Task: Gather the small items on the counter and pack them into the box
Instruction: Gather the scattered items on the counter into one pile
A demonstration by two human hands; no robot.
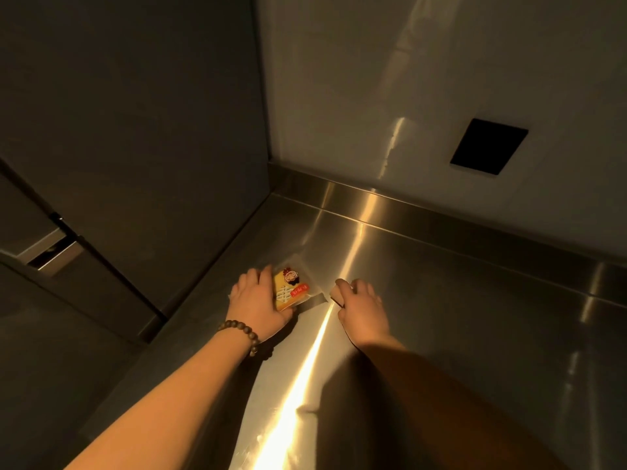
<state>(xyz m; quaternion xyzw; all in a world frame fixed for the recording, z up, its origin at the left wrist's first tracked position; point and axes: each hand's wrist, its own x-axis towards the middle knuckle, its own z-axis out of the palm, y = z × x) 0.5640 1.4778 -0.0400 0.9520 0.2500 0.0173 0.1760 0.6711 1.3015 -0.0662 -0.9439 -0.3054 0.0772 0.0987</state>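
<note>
A small yellow snack packet [291, 289] with a red label and clear plastic edges lies near the left end of the steel counter [458, 317]. My left hand [259, 301], with a bead bracelet at the wrist, grips the packet by its left side against the counter. Just to the right, my right hand [363, 308] is closed around a small pale beige item [337, 294], of which only one end shows. No box is in view.
A dark cabinet side [152, 130] rises along the counter's left end. A steel upstand [441, 212] and a pale wall with a black square plate [488, 147] run behind. The counter stretches on to the right.
</note>
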